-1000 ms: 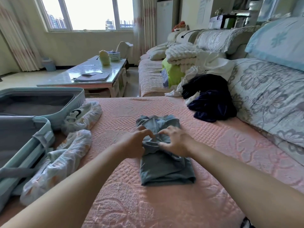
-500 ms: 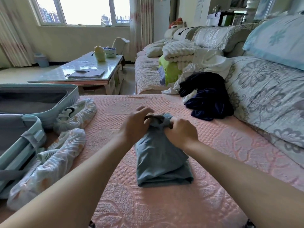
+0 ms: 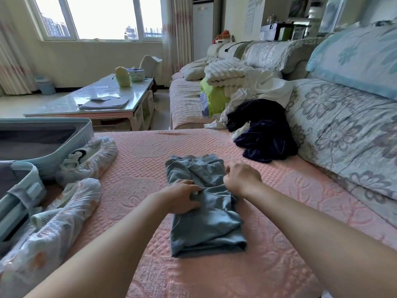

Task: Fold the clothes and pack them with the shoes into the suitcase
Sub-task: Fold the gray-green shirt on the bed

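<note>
Head view, only one angle here. Half a second back both hands were bunching the far end of the grey-blue soft cotton garment (image 3: 206,222) up in the air. Now that end is lying flat again on the pink quilted sofa cover (image 3: 279,254), collar side away from the person.

The left hand (image 3: 182,198) is sitting lower now, at the middle of the garment. Its grip is closing on a small ridge of the cloth, thumb and fingers pinching it. The right hand (image 3: 240,178) is hovering by the garment's right edge with its fingers curled. Honestly I can't tell if that grip is catching any fabric or just resting there.

So my guess is the last fold isn't sticking yet. The near half is looking neat and stacked, but the far half is still rumpled and needs folding over again.

Nothing is going in the pale blue hard-shell suitcase (image 3: 86,134) yet. It's lying open on the left. The pair of shoes wrapped in see-through white covers (image 3: 90,162) is waiting just beside it. The dark navy heap of clothes (image 3: 264,136) is sitting unfolded against the cushions.
</note>
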A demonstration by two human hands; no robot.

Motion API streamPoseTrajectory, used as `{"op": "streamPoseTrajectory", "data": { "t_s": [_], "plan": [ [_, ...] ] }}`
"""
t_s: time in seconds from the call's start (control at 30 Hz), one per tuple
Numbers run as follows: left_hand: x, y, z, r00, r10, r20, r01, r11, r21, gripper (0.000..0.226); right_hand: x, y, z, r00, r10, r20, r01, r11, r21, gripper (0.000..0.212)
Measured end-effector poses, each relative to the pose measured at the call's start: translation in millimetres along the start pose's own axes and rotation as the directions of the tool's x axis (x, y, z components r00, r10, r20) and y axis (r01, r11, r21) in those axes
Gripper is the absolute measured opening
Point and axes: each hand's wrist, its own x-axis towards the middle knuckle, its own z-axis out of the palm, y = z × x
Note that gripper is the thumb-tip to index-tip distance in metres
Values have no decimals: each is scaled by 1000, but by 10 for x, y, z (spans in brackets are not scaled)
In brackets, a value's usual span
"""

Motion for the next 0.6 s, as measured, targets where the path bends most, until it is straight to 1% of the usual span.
{"op": "streamPoseTrajectory", "data": {
  "t_s": [0.07, 0.1, 0.13, 0.2, 0.27, 0.3, 0.37, 0.43, 0.5, 0.57, 0.6],
  "plan": [
    [86, -66, -32, 983, 29, -181, -35, 999, -32, 34, 122, -60, 93, 996, -92, -11, 92, 995, -39, 34],
    [127, -114, -52, 963, 17, -269, -31, 998, -47, 28, 191, -88, 135, 991, -135, -8, 134, 989, -60, 35],
    [165, -180, -69, 939, -7, -345, -16, 998, -66, 28, 271, -113, 175, 983, -181, -3, 181, 981, -71, 36],
    [240, -327, -100, 901, -90, -424, 47, 993, -111, 37, 441, -147, 252, 959, -283, -1, 283, 957, -66, 40],
    [324, -489, -121, 883, -186, -431, 143, 981, -130, 43, 610, -188, 331, 931, -364, 2, 364, 931, -34, 46],
    [374, -569, -121, 877, -211, -432, 171, 977, -131, 43, 687, -208, 368, 925, -381, 20, 381, 924, -32, 48],
    [489, -733, -117, 873, -239, -425, 204, 971, -127, 40, 842, -251, 441, 930, -359, 75, 365, 927, -88, 49],
    [603, -846, -116, 876, -260, -405, 215, 964, -155, 40, 951, -248, 499, 936, -342, 77, 351, 920, -177, 45],
    [712, -924, -102, 868, -282, -408, 214, 955, -205, 34, 1026, -188, 549, 916, -401, -10, 392, 899, -196, 33],
    [794, -974, -65, 858, -291, -423, 210, 951, -228, 27, 1082, -104, 589, 845, -507, -169, 488, 861, -145, 23],
    [832, -1002, -41, 859, -291, -421, 205, 950, -236, 25, 1106, -63, 599, 803, -538, -257, 536, 840, -85, 18]
  ]
}}
